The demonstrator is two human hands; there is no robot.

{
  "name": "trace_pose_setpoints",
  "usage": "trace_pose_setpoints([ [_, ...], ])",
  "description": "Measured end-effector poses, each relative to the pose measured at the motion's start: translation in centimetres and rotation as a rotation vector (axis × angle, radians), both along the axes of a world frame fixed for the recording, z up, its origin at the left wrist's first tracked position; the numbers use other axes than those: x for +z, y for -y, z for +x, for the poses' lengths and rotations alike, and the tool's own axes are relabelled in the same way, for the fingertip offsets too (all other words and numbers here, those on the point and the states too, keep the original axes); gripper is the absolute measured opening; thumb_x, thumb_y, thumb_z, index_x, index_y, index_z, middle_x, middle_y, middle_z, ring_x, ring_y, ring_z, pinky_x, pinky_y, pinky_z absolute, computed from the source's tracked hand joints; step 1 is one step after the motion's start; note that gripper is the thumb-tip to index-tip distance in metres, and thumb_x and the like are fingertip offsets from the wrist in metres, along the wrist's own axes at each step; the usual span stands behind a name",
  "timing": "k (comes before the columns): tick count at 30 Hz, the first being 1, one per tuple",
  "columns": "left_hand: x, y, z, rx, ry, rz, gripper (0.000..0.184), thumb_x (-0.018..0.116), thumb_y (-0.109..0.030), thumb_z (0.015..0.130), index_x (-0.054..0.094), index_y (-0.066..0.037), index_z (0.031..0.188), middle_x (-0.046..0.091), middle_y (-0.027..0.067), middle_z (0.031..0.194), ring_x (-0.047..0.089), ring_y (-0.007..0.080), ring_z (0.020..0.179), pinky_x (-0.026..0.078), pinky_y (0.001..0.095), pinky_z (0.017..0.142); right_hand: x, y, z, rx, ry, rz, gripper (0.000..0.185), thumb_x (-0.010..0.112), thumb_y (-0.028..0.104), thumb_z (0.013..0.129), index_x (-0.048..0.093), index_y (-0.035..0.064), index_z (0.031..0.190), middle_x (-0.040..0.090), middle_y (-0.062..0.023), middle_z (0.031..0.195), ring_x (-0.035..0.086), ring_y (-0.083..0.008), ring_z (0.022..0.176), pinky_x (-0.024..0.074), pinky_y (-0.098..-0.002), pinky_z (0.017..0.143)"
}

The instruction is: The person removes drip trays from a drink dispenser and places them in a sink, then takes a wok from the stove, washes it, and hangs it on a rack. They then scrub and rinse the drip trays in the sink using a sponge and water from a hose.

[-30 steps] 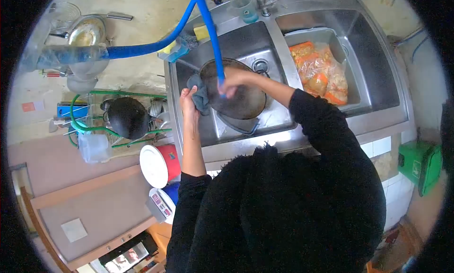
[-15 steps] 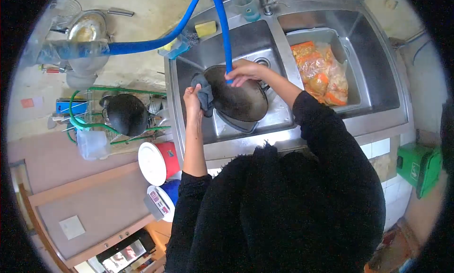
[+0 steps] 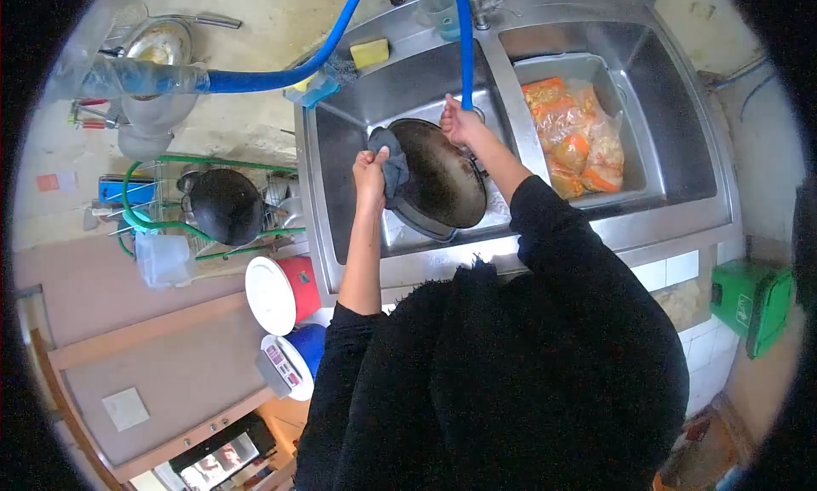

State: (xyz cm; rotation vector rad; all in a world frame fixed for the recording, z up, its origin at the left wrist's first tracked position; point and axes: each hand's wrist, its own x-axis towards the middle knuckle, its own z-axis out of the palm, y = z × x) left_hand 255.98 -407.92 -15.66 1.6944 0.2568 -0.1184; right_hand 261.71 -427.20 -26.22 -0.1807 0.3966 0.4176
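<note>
My left hand [image 3: 369, 178] is closed around a dark grey cloth [image 3: 391, 161] at the left rim of a dark, blackened wok [image 3: 441, 178]. The wok leans at a tilt in the left sink basin, its inner face toward me. Beneath it shows part of another dark pan [image 3: 428, 227]. My right hand [image 3: 460, 123] is over the wok's upper right rim, fingers curled. A blue hose [image 3: 465, 53] comes down from above into this hand, and its end is hidden there. A dark wok handle is partly visible below my right wrist.
In the right basin a grey tub [image 3: 637, 163] holds bagged orange food [image 3: 572, 129]. A yellow sponge [image 3: 369, 54] and a clear cup [image 3: 444, 16] sit along the back ledge. Left of the sink are a dish rack [image 3: 170, 159] with another wok [image 3: 226, 207] and a red bucket [image 3: 306, 288].
My right hand and the hose have shifted right and slightly up, away from the wok's middle. The wok tilts more, and my left hand with the cloth has moved slightly right.
</note>
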Motion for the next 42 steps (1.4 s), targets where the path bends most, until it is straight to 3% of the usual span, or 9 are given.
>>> trace_pose_setpoints([
  [6,-0.4,1.0,0.3,-0.018,-0.031,0.058,0.035,0.063,-0.012,0.068,0.029,-0.013,0.060,0.031,-0.0035,0.061,0.029,0.0074,0.058,0.029,0.0188,0.055,-0.5,0.9,0.3,-0.184,-0.144,0.021,0.025,0.049,0.029,0.077,0.045,0.0103,0.060,0.043,-0.0007,0.049,0.042,-0.0145,0.042,0.0326,-0.0233,0.037],
  [12,1.0,2.3,-0.5,-0.085,-0.106,-0.104,0.033,0.062,-0.003,0.065,0.030,-0.012,0.064,0.038,-0.0009,0.063,0.040,0.0086,0.056,0.038,0.0220,0.051,-2.6,1.9,-2.7,0.145,-0.123,-0.147,0.015,0.041,0.015,0.079,0.049,0.0035,0.084,0.053,-0.0060,0.069,0.049,-0.0140,0.051,0.0372,-0.0186,0.041],
  [15,-1.2,1.0,0.5,-0.105,-0.047,-0.062,0.032,0.058,0.003,0.064,0.030,-0.012,0.065,0.040,0.0005,0.063,0.044,0.0095,0.057,0.040,0.0233,0.051,1.4,2.2,-2.6,-0.033,-0.136,-0.433,0.021,0.046,0.014,0.074,0.049,0.0012,0.091,0.054,-0.0074,0.073,0.052,-0.0132,0.056,0.0424,-0.0222,0.048],
  [18,0.5,1.7,-0.2,-0.101,-0.102,-0.110,0.032,0.057,0.005,0.063,0.029,-0.012,0.064,0.038,0.0002,0.062,0.042,0.0088,0.056,0.040,0.0233,0.052,6.6,3.3,-2.6,-0.188,0.331,-0.845,0.028,0.048,0.017,0.074,0.048,0.0012,0.097,0.055,-0.0080,0.082,0.054,-0.0137,0.061,0.0443,-0.0235,0.052],
  [23,0.4,1.6,0.4,-0.170,-0.062,0.012,0.027,0.055,0.003,0.064,0.032,-0.011,0.066,0.042,0.0020,0.063,0.045,0.0113,0.055,0.041,0.0240,0.051,9.1,1.0,0.2,0.272,0.745,-1.096,0.025,0.060,0.021,0.069,0.054,0.0032,0.086,0.058,-0.0057,0.075,0.055,-0.0120,0.058,0.0449,-0.0222,0.049],
  [26,-0.1,0.8,0.9,-0.200,-0.070,0.037,0.019,0.053,0.001,0.066,0.036,-0.009,0.069,0.048,0.0048,0.066,0.050,0.0140,0.056,0.041,0.0250,0.049,8.9,-1.1,2.1,0.349,0.542,-1.439,0.017,0.063,0.015,0.067,0.056,0.0036,0.078,0.058,-0.0057,0.066,0.055,-0.0128,0.050,0.0447,-0.0234,0.042],
  [29,0.0,0.4,1.1,-0.168,-0.089,0.010,0.024,0.054,0.002,0.063,0.034,-0.010,0.066,0.043,0.0020,0.063,0.046,0.0114,0.055,0.040,0.0233,0.049,8.4,-2.6,2.5,0.332,0.653,-1.048,0.025,0.065,0.021,0.064,0.056,-0.0011,0.072,0.058,-0.0097,0.061,0.056,-0.0193,0.044,0.0476,-0.0297,0.044],
  [32,0.4,0.0,0.5,-0.116,-0.098,-0.058,0.028,0.055,0.003,0.061,0.031,-0.011,0.064,0.040,-0.0001,0.060,0.044,0.0094,0.054,0.039,0.0215,0.049,8.6,-2.9,3.2,0.087,0.491,-1.406,0.022,0.067,0.015,0.062,0.055,-0.0016,0.069,0.058,-0.0119,0.062,0.058,-0.0206,0.047,0.0485,-0.0282,0.043],
  [42,1.7,-0.5,0.6,-0.093,-0.045,-0.284,0.017,0.046,0.004,0.068,0.037,-0.010,0.068,0.051,0.0077,0.064,0.052,0.0154,0.057,0.045,0.0256,0.052,10.3,-3.7,2.7,0.405,0.641,-1.383,0.022,0.065,0.009,0.061,0.054,-0.0045,0.074,0.058,-0.0139,0.063,0.058,-0.0184,0.050,0.0493,-0.0256,0.045],
])
